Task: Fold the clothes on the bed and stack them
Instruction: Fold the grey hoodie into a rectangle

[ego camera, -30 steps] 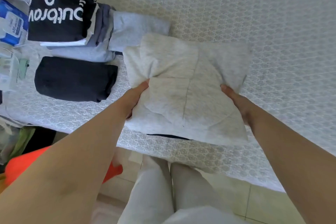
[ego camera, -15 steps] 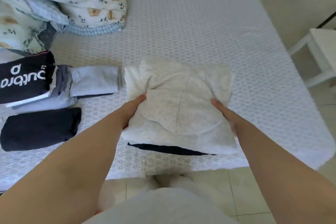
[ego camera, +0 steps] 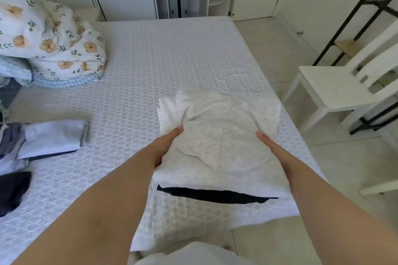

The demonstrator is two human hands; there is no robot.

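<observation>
Bed, folded garment in both hands

Folded white garment in both hands, now farther right from the stacks.

— What is the bed like where you stand?
— A white mattress cover with a quilted honeycomb pattern reaches the near edge in front of me.
— What lies on it?
— A flower-printed white duvet bundle at the far left. A folded pale grey garment and a crumpled black garment at the near left.
</observation>
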